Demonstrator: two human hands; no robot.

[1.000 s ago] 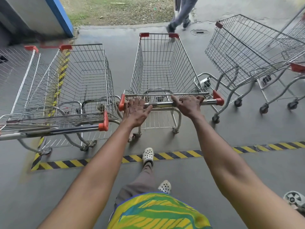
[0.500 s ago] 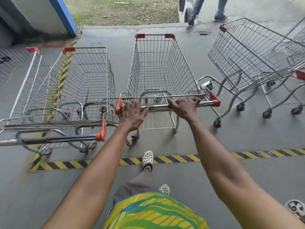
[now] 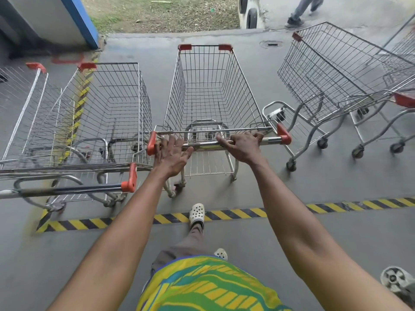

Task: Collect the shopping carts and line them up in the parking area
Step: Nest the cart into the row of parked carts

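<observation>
Middle cart (image 3: 211, 95): an empty wire shopping cart with red corner caps, standing beyond the striped floor line (image 3: 224, 215), basket pointing away from the person.
Handle bar (image 3: 271, 139): a metal bar with red end pieces, across the near end of the middle cart.
Left hand (image 3: 171, 153): lies on the left part of the handle bar, next to the red end piece; fingers spread and nearly straight over the bar, not wrapped round it.
Right hand (image 3: 243, 145): grips the handle bar right of centre, fingers curled over the top of it.
Left cart (image 3: 101, 113): parked just left of the middle cart and parallel to it, its handle nearer the person.
Far-left cart (image 3: 24, 102): beside the left cart, partly cut off by the frame edge.
Right carts (image 3: 336, 75): right of the middle cart, set at an angle and apart from it, one nested behind the other.
Foot (image 3: 196, 213): a white perforated clog resting on the striped floor line, directly behind the middle cart.
Passer-by (image 3: 301, 10): legs only, far beyond the right carts.
</observation>
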